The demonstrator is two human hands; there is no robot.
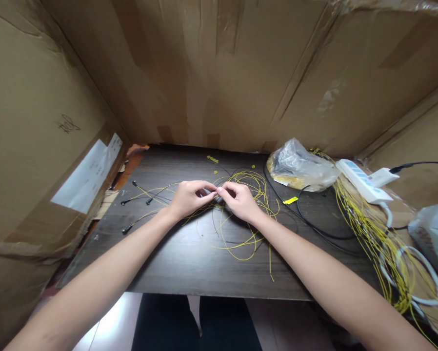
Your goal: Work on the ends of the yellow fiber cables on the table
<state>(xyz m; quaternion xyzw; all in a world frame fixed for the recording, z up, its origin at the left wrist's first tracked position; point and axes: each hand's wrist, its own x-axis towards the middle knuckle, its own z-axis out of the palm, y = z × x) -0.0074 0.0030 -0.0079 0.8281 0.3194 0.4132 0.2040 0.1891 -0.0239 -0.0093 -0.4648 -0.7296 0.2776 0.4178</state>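
Over the middle of the dark tabletop, my left hand [194, 197] and my right hand [238, 200] meet fingertip to fingertip. Both are closed in a pinch on thin yellow wire [241, 259]; the exact spot between the fingertips is hidden. Loops of this wire spread beneath and to the right of my right hand. Left of my left hand, yellow and black leads end in small black connectors [127, 230], several of them fanned out on the table. Small yellow pieces [212, 159] lie beyond my hands, and a bright yellow tag [290, 200] lies to the right.
A clear plastic bag [301, 165] stands at the back right, beside a white power strip [363, 181] with a plugged-in adapter. Black cable [314, 229] curves across the right side. A thick yellow wire bundle [372, 253] hangs over the right edge. Cardboard walls [204, 87] enclose the table.
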